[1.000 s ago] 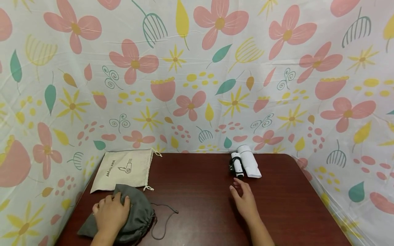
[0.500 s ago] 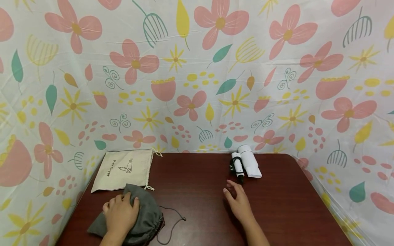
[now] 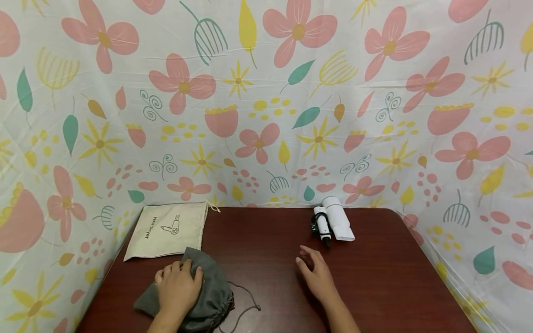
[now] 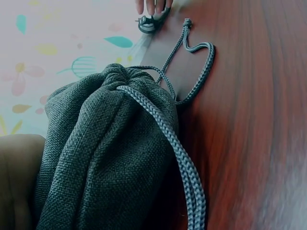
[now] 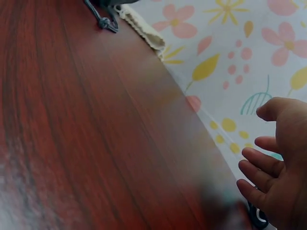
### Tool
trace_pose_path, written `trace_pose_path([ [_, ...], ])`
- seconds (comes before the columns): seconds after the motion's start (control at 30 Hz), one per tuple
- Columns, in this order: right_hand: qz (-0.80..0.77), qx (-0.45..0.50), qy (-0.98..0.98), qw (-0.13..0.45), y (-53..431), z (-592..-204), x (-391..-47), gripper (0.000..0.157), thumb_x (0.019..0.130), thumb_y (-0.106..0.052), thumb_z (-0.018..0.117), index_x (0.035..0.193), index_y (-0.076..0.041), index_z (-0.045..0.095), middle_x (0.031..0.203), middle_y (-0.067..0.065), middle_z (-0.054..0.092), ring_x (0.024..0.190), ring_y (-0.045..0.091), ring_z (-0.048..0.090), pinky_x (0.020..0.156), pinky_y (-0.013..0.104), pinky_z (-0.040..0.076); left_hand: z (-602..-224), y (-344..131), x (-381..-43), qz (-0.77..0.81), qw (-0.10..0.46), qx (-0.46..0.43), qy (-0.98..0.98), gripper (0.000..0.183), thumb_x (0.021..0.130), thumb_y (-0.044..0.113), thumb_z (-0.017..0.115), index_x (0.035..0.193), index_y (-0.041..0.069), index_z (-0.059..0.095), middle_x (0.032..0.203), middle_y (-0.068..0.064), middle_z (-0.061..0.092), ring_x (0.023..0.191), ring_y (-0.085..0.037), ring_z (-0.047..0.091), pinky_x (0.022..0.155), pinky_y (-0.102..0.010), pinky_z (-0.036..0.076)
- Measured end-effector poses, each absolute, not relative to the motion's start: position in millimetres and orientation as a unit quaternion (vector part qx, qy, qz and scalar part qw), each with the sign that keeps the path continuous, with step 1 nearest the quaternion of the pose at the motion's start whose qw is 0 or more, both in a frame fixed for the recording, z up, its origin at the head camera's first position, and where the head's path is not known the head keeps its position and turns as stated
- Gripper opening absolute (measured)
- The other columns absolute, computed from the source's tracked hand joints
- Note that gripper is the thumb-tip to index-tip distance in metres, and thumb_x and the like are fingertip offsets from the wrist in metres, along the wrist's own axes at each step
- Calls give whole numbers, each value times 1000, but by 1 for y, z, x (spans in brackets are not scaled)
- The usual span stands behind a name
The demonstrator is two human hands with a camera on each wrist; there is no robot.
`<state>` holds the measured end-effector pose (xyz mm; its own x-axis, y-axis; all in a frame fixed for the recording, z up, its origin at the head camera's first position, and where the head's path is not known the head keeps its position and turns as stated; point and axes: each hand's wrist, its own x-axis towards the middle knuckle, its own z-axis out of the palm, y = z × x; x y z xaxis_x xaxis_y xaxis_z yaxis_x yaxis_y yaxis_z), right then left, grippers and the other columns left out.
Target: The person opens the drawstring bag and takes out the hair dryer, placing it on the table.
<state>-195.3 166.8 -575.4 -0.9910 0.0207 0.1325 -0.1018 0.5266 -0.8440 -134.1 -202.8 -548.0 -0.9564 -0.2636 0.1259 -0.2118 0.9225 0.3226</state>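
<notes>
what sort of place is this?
Probably a makeshift tabletop filming booth: floral sheeting hangs behind and beside a reddish-brown table, with a few items, including a gray bag, laid out on it.

The place looks like a small curtained-off booth; whether it belongs to a home, an office or a studio cannot be told. Creased cloth (image 3: 266, 111) printed with flowers and leaves rises around a dark reddish wood-grain table (image 3: 266, 249), from 9 o'clock through 12 to 3. Personal goods give it a domestic air: from the table's visible middle, a cream bag (image 3: 166, 245) reading "Hair Dryer" at 10, a grey drawstring pouch (image 3: 214, 282) at 8.
</notes>
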Motion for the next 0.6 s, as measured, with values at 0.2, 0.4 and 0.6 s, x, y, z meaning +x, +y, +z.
trace_pose_path([
  [0.2,479,31,-876,45,159,-577,-192,44,98,-26,68,139,-14,59,124,1,65,119,21,62,104,46,47,-547,-193,-136,-155,79,113,-978,50,98,42,56,125,2,68,120,-24,64,119,-45,52,102,-65,27],
  [0.4,486,47,-872,38,154,-577,-189,43,96,-26,69,137,-16,61,122,-1,66,117,18,63,103,44,49,-546,-183,-138,-155,88,103,-979,48,98,43,57,125,4,68,120,-22,64,118,-44,53,102,-63,28],
  [0.6,493,58,-868,17,149,-578,-188,44,95,-29,71,137,-21,62,126,-3,65,118,16,63,103,44,49,-549,-175,-143,-154,98,95,-979,48,97,43,57,124,4,69,119,-22,64,117,-43,53,102,-62,28],
])
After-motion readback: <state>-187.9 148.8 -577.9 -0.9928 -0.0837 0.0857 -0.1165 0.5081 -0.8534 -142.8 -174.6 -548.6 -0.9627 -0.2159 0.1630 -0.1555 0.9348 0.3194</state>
